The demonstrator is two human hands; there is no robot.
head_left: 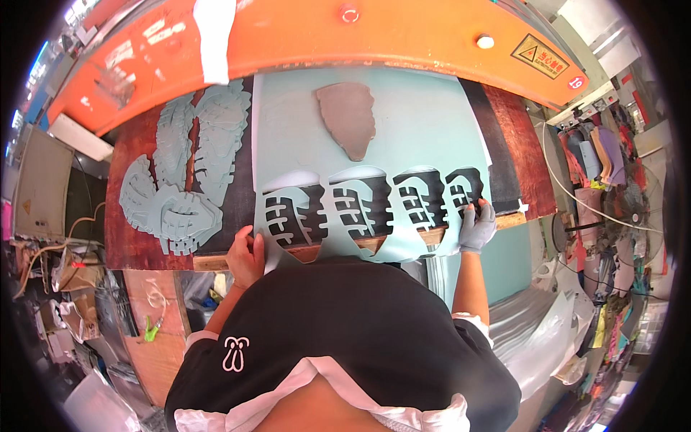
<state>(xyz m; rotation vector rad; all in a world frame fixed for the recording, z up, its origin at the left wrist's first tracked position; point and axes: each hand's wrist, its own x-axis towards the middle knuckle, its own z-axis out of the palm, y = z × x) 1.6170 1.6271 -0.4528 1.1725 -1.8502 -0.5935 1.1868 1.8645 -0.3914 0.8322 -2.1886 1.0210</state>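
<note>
A pale green sheet [425,137] lies on the dark cutting board [241,194] under an orange press head [403,36]. Its near part has several sole-shaped cut-outs with thin ribs left across them. My bare left hand [247,253] pinches the sheet's near left edge. My right hand [476,225], in a grey glove, grips the sheet at its near right edge beside the last cut-out. A brown-grey cutting die [349,117] rests on the uncut far part of the sheet.
A pile of cut pale green sole pieces [183,176] lies on the board at the left. Coloured material stacks [601,162] stand at the right. Clutter and a green clip [151,331] lie low at the left. Clear plastic sheeting [533,338] hangs at the lower right.
</note>
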